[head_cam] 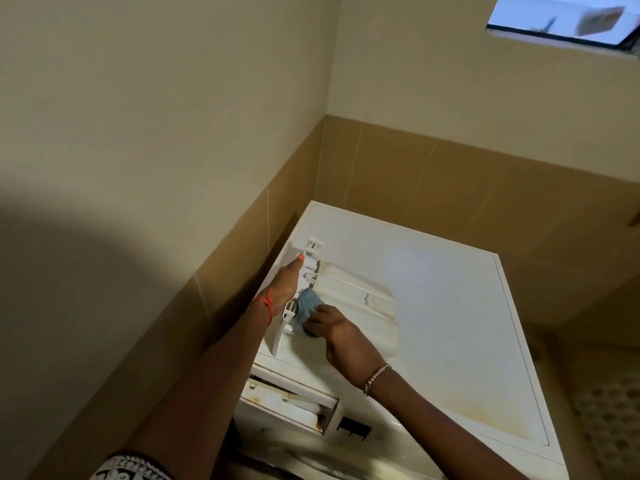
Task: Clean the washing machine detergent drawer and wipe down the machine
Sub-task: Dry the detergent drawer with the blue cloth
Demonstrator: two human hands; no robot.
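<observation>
The white detergent drawer (pixel 360 299) lies on top of the white washing machine (pixel 457 323), its front panel toward the left wall. My left hand (pixel 287 285) holds that front panel, fingers along its outer face. My right hand (pixel 332 327) grips a blue cloth (pixel 308 306) and presses it against the drawer just behind the panel. The empty drawer slot (pixel 294 400) gapes in the machine's front, with yellowish stains inside.
The machine stands in a corner, close to the tan-tiled wall (pixel 242 244) on the left and behind. A yellowish stain (pixel 485 410) marks the lid's near right part. A small window (pixel 561 19) sits high on the right. Patterned floor (pixel 606 410) lies to the right.
</observation>
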